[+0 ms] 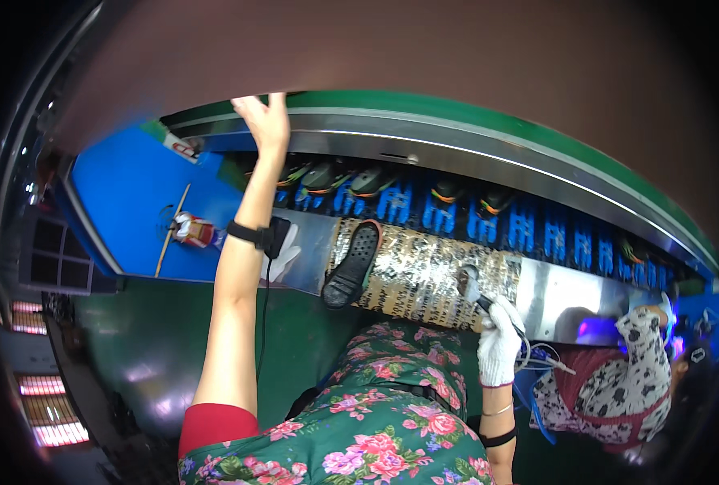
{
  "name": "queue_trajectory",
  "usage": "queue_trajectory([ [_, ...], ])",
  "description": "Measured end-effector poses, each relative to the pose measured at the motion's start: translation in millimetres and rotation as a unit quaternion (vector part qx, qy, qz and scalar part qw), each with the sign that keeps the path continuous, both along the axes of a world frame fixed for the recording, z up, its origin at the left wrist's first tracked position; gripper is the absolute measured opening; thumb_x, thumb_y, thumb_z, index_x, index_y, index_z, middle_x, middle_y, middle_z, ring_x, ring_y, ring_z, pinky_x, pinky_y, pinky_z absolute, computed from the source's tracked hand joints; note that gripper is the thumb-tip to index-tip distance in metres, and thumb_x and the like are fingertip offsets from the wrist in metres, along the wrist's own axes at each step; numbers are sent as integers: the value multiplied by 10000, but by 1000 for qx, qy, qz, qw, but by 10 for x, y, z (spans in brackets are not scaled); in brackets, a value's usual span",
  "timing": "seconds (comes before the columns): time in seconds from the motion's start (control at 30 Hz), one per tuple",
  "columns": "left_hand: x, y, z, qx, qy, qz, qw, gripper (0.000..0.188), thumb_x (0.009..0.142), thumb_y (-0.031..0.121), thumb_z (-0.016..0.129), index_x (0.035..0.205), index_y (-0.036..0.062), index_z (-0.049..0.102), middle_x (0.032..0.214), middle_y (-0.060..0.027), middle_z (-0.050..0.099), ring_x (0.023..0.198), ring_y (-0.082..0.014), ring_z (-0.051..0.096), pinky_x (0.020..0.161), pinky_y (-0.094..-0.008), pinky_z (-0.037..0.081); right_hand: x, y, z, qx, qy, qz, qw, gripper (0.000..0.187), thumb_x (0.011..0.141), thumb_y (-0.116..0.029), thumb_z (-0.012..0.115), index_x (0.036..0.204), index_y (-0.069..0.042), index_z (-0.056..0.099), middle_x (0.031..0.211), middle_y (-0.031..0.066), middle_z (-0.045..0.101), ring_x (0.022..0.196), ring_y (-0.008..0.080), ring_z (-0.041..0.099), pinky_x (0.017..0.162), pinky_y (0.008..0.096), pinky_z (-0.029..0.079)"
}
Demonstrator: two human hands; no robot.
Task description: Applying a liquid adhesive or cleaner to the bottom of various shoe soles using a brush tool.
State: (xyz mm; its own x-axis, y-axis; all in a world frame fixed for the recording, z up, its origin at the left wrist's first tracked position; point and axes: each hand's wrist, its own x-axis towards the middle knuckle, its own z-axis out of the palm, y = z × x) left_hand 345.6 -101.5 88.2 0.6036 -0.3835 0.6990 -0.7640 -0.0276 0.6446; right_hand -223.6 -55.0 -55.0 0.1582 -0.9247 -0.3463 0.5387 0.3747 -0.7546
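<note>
My left hand point(267, 125) is bare and raised to the edge of the green and metal housing. Its thumb stands apart from the fingers; the fingertips are hidden behind a brown surface. In a white glove, my right hand point(499, 327) is closed around a small tool point(474, 288) with a dark handle and a pale head, its exact kind unclear. The tool's head is over the brown-taped bench strip point(416, 279). A black shoe sole point(351, 267) with round holes lies on that strip, left of the tool, overhanging the near edge.
Beneath the metal housing point(456, 162), blue rack prongs point(440, 217) carry several dark shoe parts point(372, 182). A blue table point(121, 194) holds a thin stick point(162, 246) and a red-white packet point(196, 232). A white glove point(282, 263) lies nearby. At right sits a co-worker in spotted clothing point(602, 396).
</note>
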Motion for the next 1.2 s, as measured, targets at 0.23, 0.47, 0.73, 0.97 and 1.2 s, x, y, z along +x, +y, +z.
queue_trajectory([
  [0.23,-2339,-1286,95,120,-17,-344,931,717,953,486,818,1465,24,621,1491,-237,613,1403,-388,578,1150,-522,478,-68,-54,169,23,-51,-2,998,318,964,-14,716,1254,116,728,1109,173,784,828,143,669,703,234,515],
  [0.47,-2447,-1707,83,64,242,-339,907,337,959,371,859,1102,79,771,937,-45,683,909,-162,664,800,-356,587,-202,-92,265,12,-85,5,996,345,966,-33,728,1274,120,708,1135,183,773,851,148,690,712,222,527],
  [0.73,-2269,-108,-1,15,249,-257,933,507,965,107,833,1432,67,639,1341,-145,623,1108,-193,678,991,-338,560,-298,-170,465,45,-155,32,986,321,970,-45,733,1252,107,713,1151,170,757,887,140,666,714,221,512],
  [0.97,-2486,16,72,85,389,-342,851,1007,826,-45,743,1708,171,309,1588,-261,463,1270,-283,655,1082,-408,564,-236,-264,623,39,-174,36,983,279,1011,-27,696,1263,92,689,1156,153,704,908,133,627,702,203,503],
  [1.2,-3074,136,-533,26,581,-403,706,660,956,129,703,1564,67,453,1392,-159,678,1283,-252,687,1133,-418,540,-256,-261,914,50,-252,26,966,310,1004,2,666,1310,44,650,1256,178,697,950,159,648,729,223,543],
])
